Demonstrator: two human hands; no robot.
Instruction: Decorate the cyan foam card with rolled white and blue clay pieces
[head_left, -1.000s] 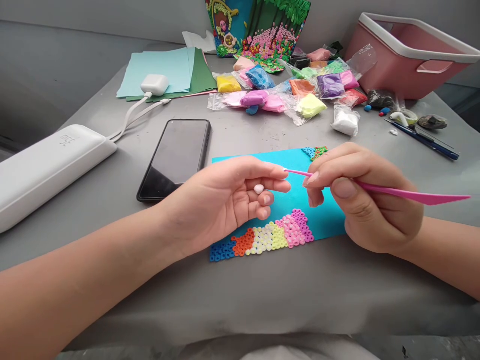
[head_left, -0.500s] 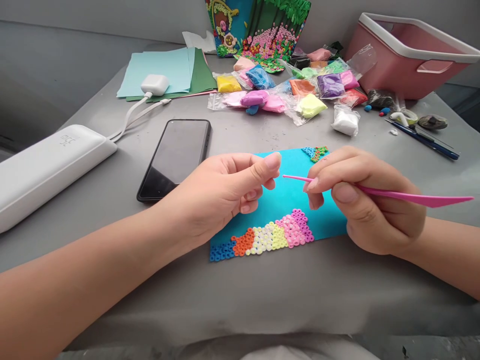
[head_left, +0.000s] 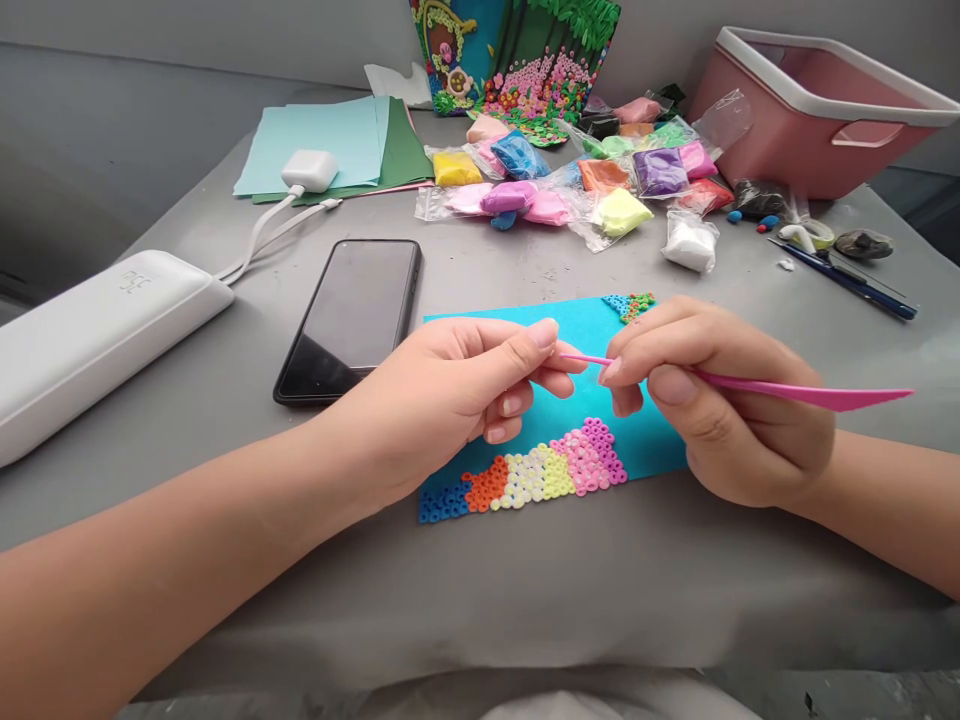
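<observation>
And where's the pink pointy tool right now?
In the head view, the pink tool is right of centre, in the right hand, its thin end close by the left hand's fingertips, over the blue sheet.

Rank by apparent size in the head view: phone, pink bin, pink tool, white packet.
1. Pink bin
2. Phone
Last, unranked: white packet and pink tool; the tool is thin and partly covered by the right hand.

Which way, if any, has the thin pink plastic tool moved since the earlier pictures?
Yes: the pink tool has shifted left, toward the black rectangular phone, which stays in place.
</observation>
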